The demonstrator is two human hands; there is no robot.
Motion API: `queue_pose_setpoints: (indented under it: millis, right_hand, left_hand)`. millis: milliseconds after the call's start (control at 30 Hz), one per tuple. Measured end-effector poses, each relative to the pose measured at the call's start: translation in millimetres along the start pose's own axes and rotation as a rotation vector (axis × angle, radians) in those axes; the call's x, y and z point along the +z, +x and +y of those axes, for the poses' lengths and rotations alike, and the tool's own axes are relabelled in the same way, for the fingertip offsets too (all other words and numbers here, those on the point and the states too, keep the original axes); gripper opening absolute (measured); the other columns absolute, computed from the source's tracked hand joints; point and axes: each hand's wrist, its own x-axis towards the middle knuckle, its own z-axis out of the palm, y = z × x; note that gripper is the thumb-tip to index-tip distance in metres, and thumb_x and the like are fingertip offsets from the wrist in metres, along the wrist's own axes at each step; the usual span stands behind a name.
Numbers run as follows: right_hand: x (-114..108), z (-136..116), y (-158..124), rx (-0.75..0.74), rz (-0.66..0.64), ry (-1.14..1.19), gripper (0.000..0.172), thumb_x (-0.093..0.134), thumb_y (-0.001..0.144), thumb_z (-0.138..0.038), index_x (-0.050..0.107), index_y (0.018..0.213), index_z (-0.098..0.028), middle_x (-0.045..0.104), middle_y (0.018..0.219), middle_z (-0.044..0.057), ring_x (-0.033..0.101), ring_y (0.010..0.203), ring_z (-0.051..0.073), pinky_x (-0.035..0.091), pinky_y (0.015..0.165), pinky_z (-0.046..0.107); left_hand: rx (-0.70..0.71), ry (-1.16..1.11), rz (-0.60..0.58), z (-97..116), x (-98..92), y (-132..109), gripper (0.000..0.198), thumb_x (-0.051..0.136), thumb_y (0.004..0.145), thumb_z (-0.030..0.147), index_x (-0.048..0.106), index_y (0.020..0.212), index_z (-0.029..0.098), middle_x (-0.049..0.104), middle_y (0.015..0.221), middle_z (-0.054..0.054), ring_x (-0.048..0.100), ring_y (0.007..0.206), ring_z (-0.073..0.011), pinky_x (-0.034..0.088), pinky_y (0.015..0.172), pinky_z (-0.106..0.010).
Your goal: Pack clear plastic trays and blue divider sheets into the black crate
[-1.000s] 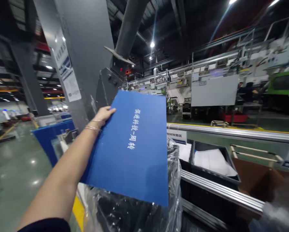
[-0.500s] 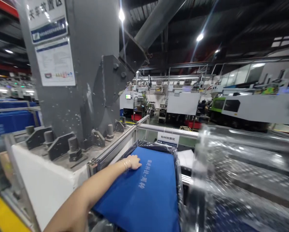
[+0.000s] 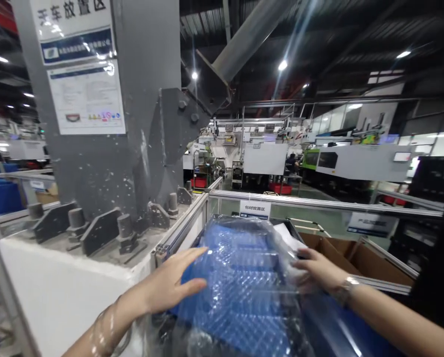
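A clear plastic tray with a raised pattern lies over the blue sheet, which shows through it. My left hand is at the tray's left side, thumb and fingers spread, holding nothing. At the right edge of the tray, my right hand has its fingers bent round the clear plastic. The fingertips there are partly blurred.
A grey steel column with large bolts rises at the left. Metal rails run behind the tray. Brown cardboard boxes stand at the right, and a black stack is farther right. White machines fill the background.
The clear tray has moved left from the right side onto the blue sheet. My left hand has drawn back from the sheet and opened. My right hand has come into view.
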Motion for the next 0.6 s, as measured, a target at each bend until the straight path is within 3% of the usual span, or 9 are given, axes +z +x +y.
queue_pose_setpoints:
  millis: [100, 200, 267, 333, 400, 467, 533, 567, 600]
  right_hand:
    - [38.2, -9.4, -9.4, 0.156, -0.113, 0.003, 0.052, 0.051, 0.098, -0.016, 0.032, 0.146, -0.015, 0.068, 0.083, 0.002, 0.068, 0.062, 0.015, 0.060, 0.056, 0.028]
    - [59.0, -16.7, -2.9, 0.186, -0.144, -0.044, 0.042, 0.052, 0.101, -0.024, 0.042, 0.140, -0.017, 0.067, 0.098, 0.004, 0.067, 0.070, 0.013, 0.060, 0.060, 0.027]
    - [65.3, -20.4, 7.3, 0.165, -0.149, -0.120, 0.035, 0.055, 0.100, -0.030, 0.051, 0.132, -0.016, 0.066, 0.103, 0.005, 0.067, 0.075, 0.014, 0.060, 0.064, 0.029]
    - [67.9, -23.0, 14.9, 0.112, -0.149, -0.240, 0.031, 0.058, 0.098, -0.032, 0.057, 0.124, -0.016, 0.067, 0.107, 0.006, 0.068, 0.084, 0.016, 0.060, 0.073, 0.034]
    - [68.7, -25.1, 13.6, 0.013, -0.141, -0.386, 0.027, 0.061, 0.096, -0.030, 0.061, 0.119, -0.015, 0.065, 0.119, 0.009, 0.066, 0.102, 0.022, 0.056, 0.089, 0.044]
    - [70.1, -25.6, 2.0, -0.145, -0.123, -0.529, 0.028, 0.062, 0.093, -0.027, 0.063, 0.119, -0.014, 0.052, 0.141, 0.015, 0.049, 0.131, 0.030, 0.039, 0.110, 0.053]
    - [74.8, -21.5, -15.4, -0.330, -0.132, -0.638, 0.042, 0.064, 0.090, -0.032, 0.060, 0.129, -0.016, 0.031, 0.158, 0.016, 0.024, 0.146, 0.036, 0.021, 0.119, 0.055]
    - [79.2, -17.0, -23.7, -0.420, -0.172, -0.685, 0.052, 0.067, 0.086, -0.039, 0.058, 0.133, -0.019, 0.029, 0.160, 0.015, 0.022, 0.147, 0.037, 0.020, 0.120, 0.054]
    - [85.2, -11.1, -30.3, -0.489, -0.239, -0.728, 0.059, 0.072, 0.081, -0.045, 0.058, 0.133, -0.022, 0.036, 0.156, 0.014, 0.030, 0.144, 0.039, 0.027, 0.117, 0.052]
  left_hand:
    - [-0.111, -0.009, 0.157, -22.6, 4.5, -23.3, 0.075, 0.051, 0.078, 0.066, 0.053, 0.139, 0.022, 0.049, 0.148, -0.009, 0.044, 0.139, -0.0309, 0.031, 0.118, -0.048]
    - [-0.161, -0.083, 0.397, -44.1, 13.0, -37.4, 0.070, 0.047, 0.082, 0.065, 0.051, 0.139, 0.025, 0.052, 0.147, -0.007, 0.045, 0.138, -0.0292, 0.035, 0.116, -0.047]
    - [-0.124, -0.073, 0.420, -54.0, 21.9, -35.7, 0.076, 0.057, 0.078, 0.060, 0.043, 0.144, 0.025, 0.048, 0.150, -0.007, 0.044, 0.139, -0.0282, 0.035, 0.116, -0.047]
    - [-0.091, 0.041, 0.323, -57.7, 33.3, -24.3, 0.088, 0.066, 0.071, 0.051, 0.039, 0.148, 0.019, 0.041, 0.154, -0.011, 0.038, 0.142, -0.0302, 0.031, 0.117, -0.049]
    - [-0.130, 0.194, 0.196, -54.7, 45.5, -8.0, 0.086, 0.065, 0.072, 0.038, 0.038, 0.148, 0.010, 0.033, 0.157, -0.016, 0.031, 0.146, -0.0300, 0.027, 0.120, -0.049]
    - [-0.225, 0.303, 0.053, -46.5, 56.3, 7.4, 0.081, 0.061, 0.075, 0.028, 0.035, 0.148, 0.004, 0.026, 0.158, -0.019, 0.028, 0.147, -0.0277, 0.025, 0.121, -0.044]
    - [-0.323, 0.368, -0.083, -36.2, 63.7, 17.9, 0.083, 0.064, 0.073, 0.023, 0.035, 0.148, 0.004, 0.022, 0.159, -0.022, 0.030, 0.146, -0.0283, 0.026, 0.121, -0.040]
    - [-0.357, 0.391, -0.141, -31.3, 65.6, 21.0, 0.084, 0.068, 0.071, 0.021, 0.037, 0.147, 0.005, 0.020, 0.159, -0.024, 0.031, 0.146, -0.0297, 0.027, 0.121, -0.039]
    - [-0.382, 0.401, -0.183, -27.2, 66.1, 22.8, 0.084, 0.070, 0.068, 0.018, 0.040, 0.146, 0.006, 0.018, 0.159, -0.025, 0.033, 0.145, -0.0308, 0.028, 0.120, -0.037]
